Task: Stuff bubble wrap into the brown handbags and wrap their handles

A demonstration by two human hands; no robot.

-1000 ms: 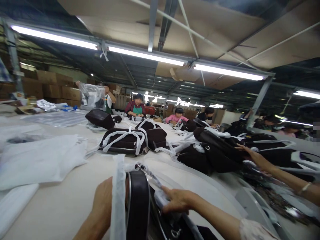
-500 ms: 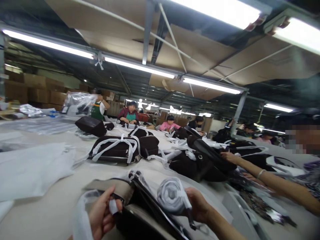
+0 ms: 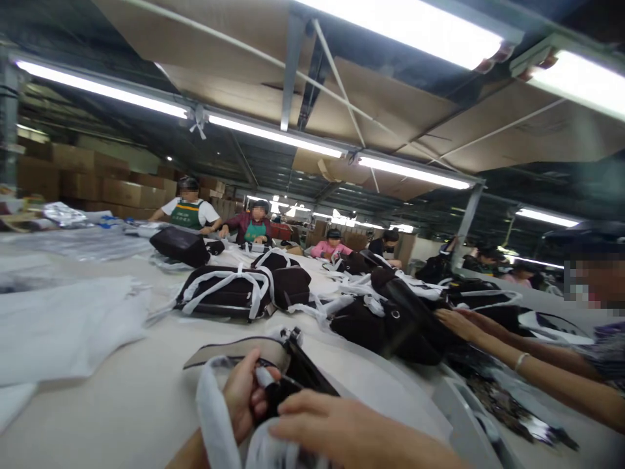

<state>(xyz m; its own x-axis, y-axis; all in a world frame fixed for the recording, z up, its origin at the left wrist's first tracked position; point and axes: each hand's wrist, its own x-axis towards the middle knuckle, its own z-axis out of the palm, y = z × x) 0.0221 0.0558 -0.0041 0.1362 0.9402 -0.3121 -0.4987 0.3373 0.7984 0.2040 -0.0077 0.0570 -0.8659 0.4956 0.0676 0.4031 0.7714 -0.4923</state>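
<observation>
At the bottom centre my left hand (image 3: 244, 397) is closed on a white-wrapped strap (image 3: 213, 407), beside a bag with a grey-beige flap (image 3: 239, 352) and black edges. My right hand (image 3: 317, 423) reaches across in front of the bag with its fingers stretched out. Below it, a bundle of white wrapping (image 3: 273, 446) is partly hidden by that hand. The bag's black body is mostly covered by both hands.
Black bags with white-wrapped straps (image 3: 224, 290) lie across the pale table (image 3: 122, 417). White sheets (image 3: 63, 332) are at the left. At the right, a person's hands (image 3: 459, 326) touch a large black bag (image 3: 371, 329). A grey bin (image 3: 463, 417) stands nearby.
My right hand has moved left over the bag, and the rolled white strap near it has shifted down and left. My left hand has moved right. The neighbouring person's arms have extended further left.
</observation>
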